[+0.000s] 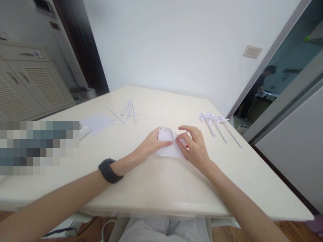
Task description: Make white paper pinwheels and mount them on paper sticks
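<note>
A small white sheet of paper with cuts or folds is held just above the table, its middle bulging up. My left hand grips the sheet's left side, thumb on top and fingers behind it. At the right side, my right hand pinches a part of the paper between thumb and index finger, the other fingers raised. Something red shows by the right fingers, mostly hidden, and I cannot make out what it is.
Several white paper pinwheels on paper sticks lie to the right. Rolled paper tubes, a thin stick and flat paper sheets are at the back left. A thin strip lies near the table's front edge. Another person stands beyond the doorway.
</note>
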A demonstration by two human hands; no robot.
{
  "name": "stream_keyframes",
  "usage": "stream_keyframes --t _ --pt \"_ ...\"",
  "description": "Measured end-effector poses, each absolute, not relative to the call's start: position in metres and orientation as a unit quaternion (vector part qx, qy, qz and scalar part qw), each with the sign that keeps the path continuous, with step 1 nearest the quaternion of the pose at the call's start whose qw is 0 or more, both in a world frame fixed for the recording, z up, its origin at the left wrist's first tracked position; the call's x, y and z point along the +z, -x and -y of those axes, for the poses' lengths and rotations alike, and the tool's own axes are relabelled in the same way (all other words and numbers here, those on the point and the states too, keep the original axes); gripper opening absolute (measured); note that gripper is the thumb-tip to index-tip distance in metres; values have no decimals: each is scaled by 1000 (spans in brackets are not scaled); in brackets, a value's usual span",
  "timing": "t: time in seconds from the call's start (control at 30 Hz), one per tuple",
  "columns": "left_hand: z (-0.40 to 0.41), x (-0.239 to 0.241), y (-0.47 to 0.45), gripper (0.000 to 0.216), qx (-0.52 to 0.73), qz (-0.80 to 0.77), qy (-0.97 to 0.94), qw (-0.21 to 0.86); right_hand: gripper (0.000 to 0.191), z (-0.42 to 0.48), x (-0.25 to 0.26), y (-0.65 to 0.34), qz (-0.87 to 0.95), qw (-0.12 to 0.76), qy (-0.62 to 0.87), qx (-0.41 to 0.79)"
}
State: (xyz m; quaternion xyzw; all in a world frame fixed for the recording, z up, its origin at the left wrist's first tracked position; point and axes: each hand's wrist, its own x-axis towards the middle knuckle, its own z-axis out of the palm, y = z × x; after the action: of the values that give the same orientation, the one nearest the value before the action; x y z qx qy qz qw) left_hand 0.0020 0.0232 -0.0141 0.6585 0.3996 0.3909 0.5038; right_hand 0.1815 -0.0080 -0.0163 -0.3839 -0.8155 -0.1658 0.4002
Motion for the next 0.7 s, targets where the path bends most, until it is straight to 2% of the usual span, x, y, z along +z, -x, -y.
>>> stream_keyframes --t 0.23,0.47,0.7 --pt "-23 -14 -2 41 388 -406 -663 496 9 4 -20 -180 828 375 389 -150" --pt "-23 -16 -2 40 396 -385 -644 529 19 5 -23 -180 829 365 413 -96" --pt "-26 -16 -1 40 393 -395 -652 514 29 5 -18 -182 811 423 404 21"
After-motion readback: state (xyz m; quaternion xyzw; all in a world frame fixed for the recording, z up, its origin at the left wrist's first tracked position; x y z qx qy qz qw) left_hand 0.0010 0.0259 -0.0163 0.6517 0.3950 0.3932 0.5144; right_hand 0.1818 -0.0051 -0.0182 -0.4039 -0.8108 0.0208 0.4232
